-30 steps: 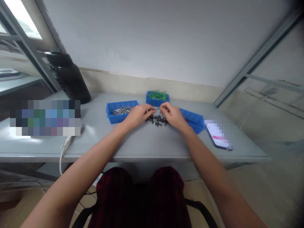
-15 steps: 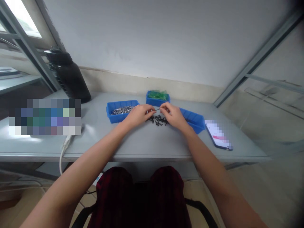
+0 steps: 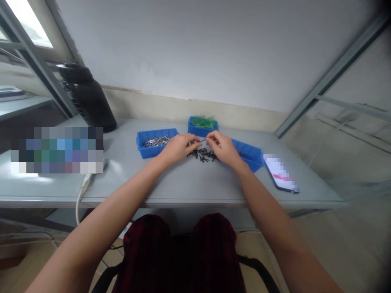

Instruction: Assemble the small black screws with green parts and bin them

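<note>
My left hand and my right hand face each other over the desk, fingertips pinched. Between them stretches a thin, rod-like piece, gripped at its two ends; its exact kind is too small to make out. Just below lies a loose pile of small black screw-like parts. Beside my left hand, a blue bin holds many silver metal pins or nails. My right hand partly covers another blue bin, whose contents are mostly hidden.
Behind the hands stands a small blue bin with green plastic pieces, close to the wall. A phone lies at right. At left are a large black bottle, a blurred-out object and a white cable.
Almost nothing differs. Both hands stay in the same place with the thin piece between their fingertips; at most the fingers have shifted very slightly.
</note>
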Available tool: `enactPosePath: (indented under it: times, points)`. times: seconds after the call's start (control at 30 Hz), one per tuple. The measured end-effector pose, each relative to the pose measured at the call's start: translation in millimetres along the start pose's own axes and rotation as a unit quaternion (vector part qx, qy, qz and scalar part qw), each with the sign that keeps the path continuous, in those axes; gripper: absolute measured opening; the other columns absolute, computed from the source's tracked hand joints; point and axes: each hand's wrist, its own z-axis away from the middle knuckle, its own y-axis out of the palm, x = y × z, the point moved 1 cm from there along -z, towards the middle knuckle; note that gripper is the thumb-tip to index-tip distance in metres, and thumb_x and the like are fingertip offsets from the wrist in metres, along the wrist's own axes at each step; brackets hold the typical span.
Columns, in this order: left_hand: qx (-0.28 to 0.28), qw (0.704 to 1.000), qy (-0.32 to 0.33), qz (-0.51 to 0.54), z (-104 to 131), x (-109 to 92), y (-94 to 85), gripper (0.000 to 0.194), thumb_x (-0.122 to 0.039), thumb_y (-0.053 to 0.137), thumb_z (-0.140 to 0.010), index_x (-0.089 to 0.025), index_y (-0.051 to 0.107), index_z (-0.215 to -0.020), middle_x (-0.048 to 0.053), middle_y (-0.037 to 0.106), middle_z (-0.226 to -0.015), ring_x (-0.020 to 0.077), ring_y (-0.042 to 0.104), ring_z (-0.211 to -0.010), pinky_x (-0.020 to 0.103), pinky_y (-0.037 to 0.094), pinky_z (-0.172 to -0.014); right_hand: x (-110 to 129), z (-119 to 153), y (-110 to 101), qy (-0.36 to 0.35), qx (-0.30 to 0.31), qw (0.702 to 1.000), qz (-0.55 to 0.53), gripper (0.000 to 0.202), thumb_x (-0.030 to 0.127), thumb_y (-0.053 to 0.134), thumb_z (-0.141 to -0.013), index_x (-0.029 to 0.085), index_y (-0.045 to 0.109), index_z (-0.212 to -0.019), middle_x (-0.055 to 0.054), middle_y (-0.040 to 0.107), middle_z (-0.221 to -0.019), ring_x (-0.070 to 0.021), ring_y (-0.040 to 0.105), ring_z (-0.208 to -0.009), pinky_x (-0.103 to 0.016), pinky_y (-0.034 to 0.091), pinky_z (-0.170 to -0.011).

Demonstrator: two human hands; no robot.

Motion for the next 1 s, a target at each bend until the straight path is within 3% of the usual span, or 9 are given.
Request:
enactPosePath:
  times: [1.0]
  points:
    - [-0.008, 1.000, 0.010, -0.007, 1.1, -0.1, -1.1, 0.024, -0.035, 0.052, -0.094, -0.020, 0.070, -0.101, 0.006, 0.074, -0.093, 0.0168, 0.063, -0.077, 0.029, 0.045, -0.070, -0.8, -0.4, 0.4, 0.006, 0.008, 1.000, 0.001, 0.025, 0.045, 0.047, -0.096, 0.023, 0.058, -0.095, -0.005, 0.069, -0.085, -0.0206, 0.062, -0.077, -0.034, 0.046, -0.073]
